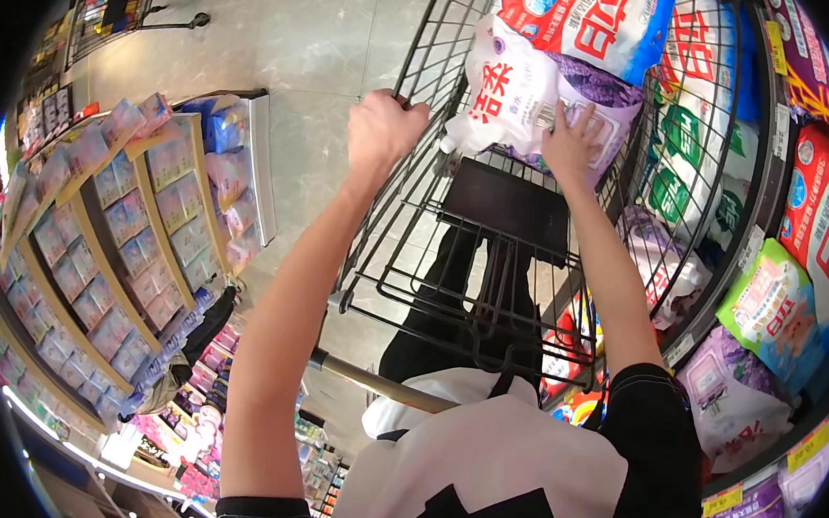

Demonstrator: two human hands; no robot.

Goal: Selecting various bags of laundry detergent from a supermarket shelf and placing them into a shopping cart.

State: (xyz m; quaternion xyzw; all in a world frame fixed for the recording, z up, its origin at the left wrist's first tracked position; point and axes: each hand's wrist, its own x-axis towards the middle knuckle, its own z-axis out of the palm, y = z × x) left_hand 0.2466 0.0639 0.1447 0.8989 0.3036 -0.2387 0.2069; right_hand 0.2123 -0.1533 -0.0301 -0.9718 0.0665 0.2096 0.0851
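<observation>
1. A wire shopping cart [532,230] stands just beside a display shelf [768,195] stocked with bagged laundry detergent; a sideways roll could snag the shelved bags against its mesh.
2. Inside the basket, a red, white and blue detergent bag [591,15] overlaps the far edge of its neighbor — a pull on the lower one might send it sliding.
3. That neighbor, a purple-and-white detergent bag [507,86], lies beyond the cart's dark seat panel [480,189]; its pale corner, near the left wires, could catch and tear if dragged.
4. The right hand [571,147] rests on the purple side, fingers spread, not wrapped around it — slick film could slip away under a flat palm.
5. The left hand [384,132] is curled into a fist at the left rim; whether it grips wire cannot be told. A loose hold could let the cart drift.
</observation>
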